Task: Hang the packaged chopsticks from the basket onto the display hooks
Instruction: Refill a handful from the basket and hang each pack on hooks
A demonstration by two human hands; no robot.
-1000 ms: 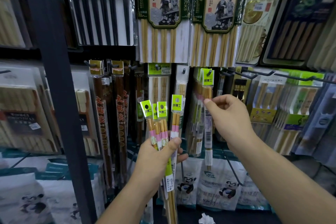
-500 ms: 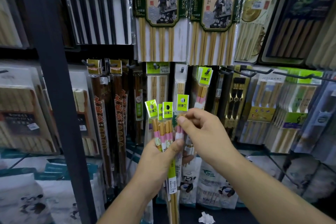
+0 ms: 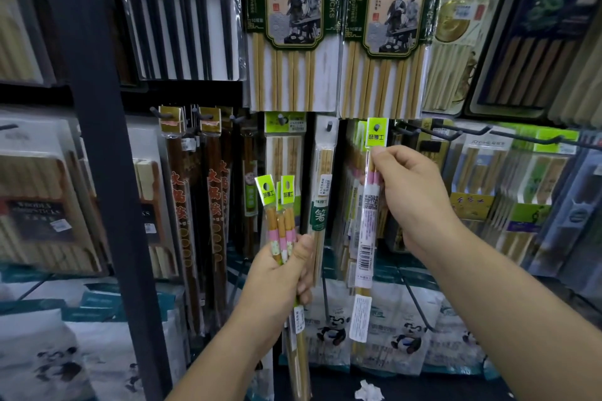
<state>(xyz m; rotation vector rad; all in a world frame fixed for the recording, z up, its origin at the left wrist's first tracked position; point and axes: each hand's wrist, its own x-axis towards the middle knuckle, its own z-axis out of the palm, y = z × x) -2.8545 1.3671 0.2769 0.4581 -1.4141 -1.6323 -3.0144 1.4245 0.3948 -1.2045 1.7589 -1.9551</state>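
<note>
My left hand (image 3: 282, 273) grips a bunch of chopstick packs (image 3: 280, 221) with bright green header tags and pink bands, held upright in front of the display. My right hand (image 3: 407, 185) pinches one more chopstick pack (image 3: 366, 238) just below its green tag, lifted up and to the right. Its tag's hole sits level with the display hook (image 3: 404, 128) carrying similar green-tagged packs (image 3: 353, 179). No basket is visible.
Large bamboo chopstick packs (image 3: 290, 26) hang overhead, a black chopstick pack (image 3: 179, 19) at upper left. A dark upright post (image 3: 97, 140) stands on the left. Long black hooks (image 3: 462, 132) jut out at right. Panda-printed bags (image 3: 404, 335) line the bottom.
My right hand has pulled one pack out of the bunch in my left hand and raised it up and to the right, to the green-tagged hook. The left hand stays about where it was.
</note>
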